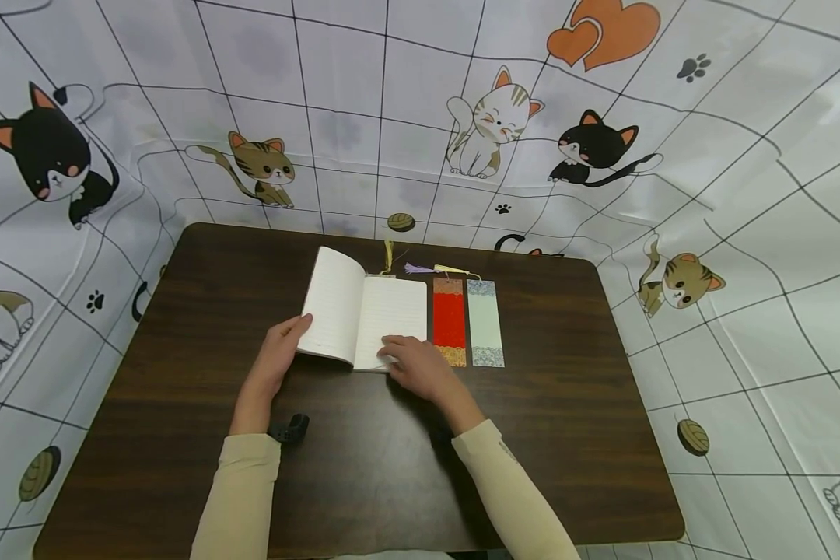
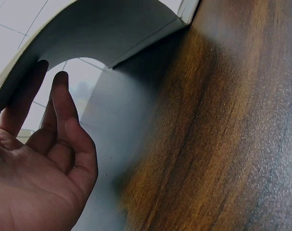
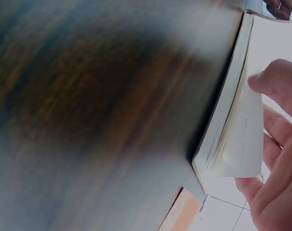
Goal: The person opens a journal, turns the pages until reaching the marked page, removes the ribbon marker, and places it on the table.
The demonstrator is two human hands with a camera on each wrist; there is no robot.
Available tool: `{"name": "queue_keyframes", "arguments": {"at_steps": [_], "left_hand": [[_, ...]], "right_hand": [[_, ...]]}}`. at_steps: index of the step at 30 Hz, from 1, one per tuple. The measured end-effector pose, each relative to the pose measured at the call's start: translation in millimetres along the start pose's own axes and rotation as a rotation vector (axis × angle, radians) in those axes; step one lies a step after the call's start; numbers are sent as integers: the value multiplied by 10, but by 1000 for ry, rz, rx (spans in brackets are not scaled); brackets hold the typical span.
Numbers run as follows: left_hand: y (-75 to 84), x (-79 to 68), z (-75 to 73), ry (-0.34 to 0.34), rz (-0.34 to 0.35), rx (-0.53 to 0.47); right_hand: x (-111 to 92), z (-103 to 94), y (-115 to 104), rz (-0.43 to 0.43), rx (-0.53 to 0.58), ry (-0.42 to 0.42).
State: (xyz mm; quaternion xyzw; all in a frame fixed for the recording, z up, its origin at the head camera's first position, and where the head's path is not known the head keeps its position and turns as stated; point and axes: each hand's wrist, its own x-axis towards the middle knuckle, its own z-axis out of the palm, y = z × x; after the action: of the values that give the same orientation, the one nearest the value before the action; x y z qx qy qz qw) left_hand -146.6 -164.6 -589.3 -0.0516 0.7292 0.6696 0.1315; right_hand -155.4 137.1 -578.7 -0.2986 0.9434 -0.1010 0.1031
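Observation:
An open notebook (image 1: 394, 307) lies on the dark wooden table, its left half raised in a curve. My left hand (image 1: 280, 350) grips that raised side at its outer edge, thumb on the page, fingers beneath the dark cover (image 2: 112, 29). At the lower part of the right side, my right hand (image 1: 420, 365) pinches a page. In the right wrist view the page (image 3: 244, 139) bends up between thumb (image 3: 275, 82) and fingers. Beside the notebook lie a red bookmark (image 1: 449, 315) with gold ends and a pale green bookmark (image 1: 486, 319) with patterned ends.
A yellow tassel (image 1: 388, 257) sticks out past the notebook's top edge. Purple (image 1: 418, 269) and pale yellow (image 1: 451, 269) tassels lie above the bookmarks. A dark band with a small device (image 1: 290, 429) sits at my left wrist. Cat-printed cloth (image 1: 350, 117) hangs behind the table (image 1: 567, 435).

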Motion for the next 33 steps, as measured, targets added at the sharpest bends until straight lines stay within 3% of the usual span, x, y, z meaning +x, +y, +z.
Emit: {"name": "queue_keyframes", "arguments": {"at_steps": [7,16,19,22,25,27,29,33], "left_hand": [[1,-12,7,-2,5,4],[27,-5,29,-4,-24,6],[34,-10,36,-4,-22,-6],[34,-10,33,-4,-20,-11],[28,-8,34,-1,-22,-16],[27,-7,39,-1,-23,-16],[23,0,47,-1,-24,-16],[19,17,57,-2,-28,-18]], "right_hand": [[-80,-44,32,54,19,80],[-88,-141,149,162,94,298],[-52,-156,120,226,171,390],[15,-126,44,303,342,456],[84,-76,-94,334,562,454],[116,-37,-204,323,655,408],[137,-4,-318,299,700,346],[170,61,-487,228,668,263]]}}
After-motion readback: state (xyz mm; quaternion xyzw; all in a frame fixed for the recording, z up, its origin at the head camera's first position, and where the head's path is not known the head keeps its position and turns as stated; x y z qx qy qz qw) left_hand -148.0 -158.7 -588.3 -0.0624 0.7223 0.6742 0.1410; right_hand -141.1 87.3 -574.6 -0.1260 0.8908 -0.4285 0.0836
